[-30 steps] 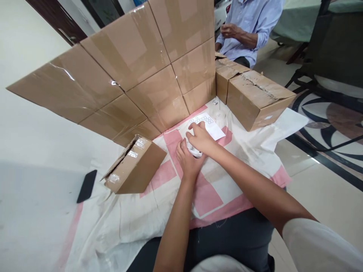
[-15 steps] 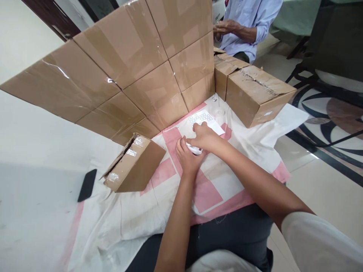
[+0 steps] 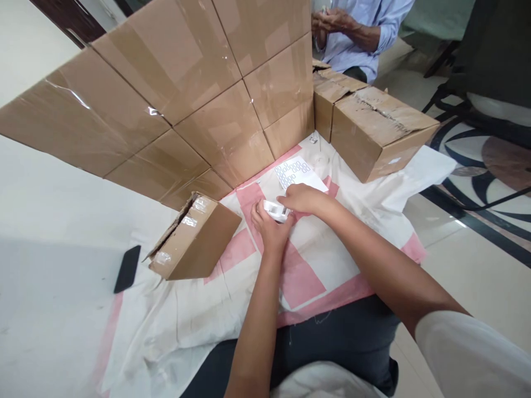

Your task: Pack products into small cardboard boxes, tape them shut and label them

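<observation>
Left hand (image 3: 272, 232) cupped round white object (image 3: 274, 210)

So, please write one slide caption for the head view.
Left hand holding a small white object, right hand at its edge, near a marked paper.

no lettering, brand name or number is legible. white sheet (image 3: 305, 176): rows of small blue outlined shapes (image 3: 287, 170), roughly box-like, any characters within them too small to read. right-hand carton (image 3: 355, 138): one small pale label (image 3: 395, 161) on the end face, any print unresolved; dark marks (image 3: 382, 114) along the top, forming no readable word.
</observation>
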Tool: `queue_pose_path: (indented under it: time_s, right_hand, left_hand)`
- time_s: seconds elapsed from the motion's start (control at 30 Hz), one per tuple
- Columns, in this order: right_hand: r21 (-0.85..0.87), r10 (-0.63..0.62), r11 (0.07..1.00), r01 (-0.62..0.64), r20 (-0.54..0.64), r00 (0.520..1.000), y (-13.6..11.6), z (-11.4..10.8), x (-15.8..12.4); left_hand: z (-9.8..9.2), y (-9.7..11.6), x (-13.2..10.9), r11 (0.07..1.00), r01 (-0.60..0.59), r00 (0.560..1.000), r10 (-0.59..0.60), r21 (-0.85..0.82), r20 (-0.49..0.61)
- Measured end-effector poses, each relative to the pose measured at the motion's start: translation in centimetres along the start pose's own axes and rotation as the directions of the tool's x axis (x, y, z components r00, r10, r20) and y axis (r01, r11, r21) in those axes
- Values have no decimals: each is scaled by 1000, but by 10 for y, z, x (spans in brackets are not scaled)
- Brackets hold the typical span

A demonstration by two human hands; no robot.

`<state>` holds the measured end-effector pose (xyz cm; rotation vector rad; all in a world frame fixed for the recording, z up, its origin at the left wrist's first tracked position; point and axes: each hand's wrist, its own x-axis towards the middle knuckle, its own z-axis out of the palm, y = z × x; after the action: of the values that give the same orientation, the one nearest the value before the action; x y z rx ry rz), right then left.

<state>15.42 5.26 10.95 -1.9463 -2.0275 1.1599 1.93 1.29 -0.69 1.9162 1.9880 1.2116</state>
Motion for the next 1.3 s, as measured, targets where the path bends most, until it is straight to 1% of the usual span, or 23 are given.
queue_pose_path:
  time_s: [0.07,0.17,0.23,0.3,0.37,0.47,0.53,0.63,0.7,0.8,0.87,0.93,1.0,1.13,1.2,1.3]
  right_hand:
    - [31,-47,998,46,20,999,1,3,2]
    - [57,-116,991,118,-33,993,5,11,9]
    - [93,-163,982,167,-46,985,7,13,12]
    - [153,-211,964,217,-57,976,10,12,12]
    - [198,-250,945,262,-83,965,11,7,9]
    - [183,-288,935,305,-116,951,9,-1,-1]
    - [108,-304,942,319,-133,943,4,-3,-9]
    - [-54,-283,959,278,-136,949,-6,-2,-19]
    - [-124,-253,964,237,-137,958,-7,-2,-25]
    - [-125,-246,965,230,-140,959,0,-10,-28]
    - [-104,-239,968,228,-112,964,7,-19,-28]
    - [-109,-199,975,192,-65,978,13,-26,-26]
    - [-150,-131,981,124,-37,991,16,-28,-24]
    - [-185,-4,983,-4,-42,999,13,-22,-13]
    - [-180,28,983,-32,-24,999,11,-18,-8]
    - [-200,41,979,-32,38,998,9,-16,-4]
  left_hand:
    - [-1,0,0,1000,-4,1000,4,-12,2]
    - [-2,0,0,1000,-7,1000,8,-30,5]
    - [-3,0,0,999,-15,1000,15,-34,0]
    - [-3,1,-1,1000,-17,1000,17,-25,-2]
    - [-4,4,-1,1000,19,1000,-19,13,0]
    - [-6,8,-3,994,65,998,-66,88,12]
    - [-8,9,-3,991,54,998,-56,126,11]
    - [-12,7,0,985,47,999,-44,167,-24]
    - [-15,1,5,983,84,995,-75,166,-60]
    - [-19,-12,14,975,203,975,-192,89,-114]
    - [-21,-19,18,970,240,964,-234,35,-127]
    - [-21,-22,20,974,225,967,-220,23,-126]
    - [-21,-22,20,978,206,972,-201,29,-123]
    - [-20,-18,18,978,206,973,-201,34,-114]
    - [-21,-17,18,977,208,973,-203,36,-109]
    - [-22,-17,19,977,210,973,-204,40,-110]
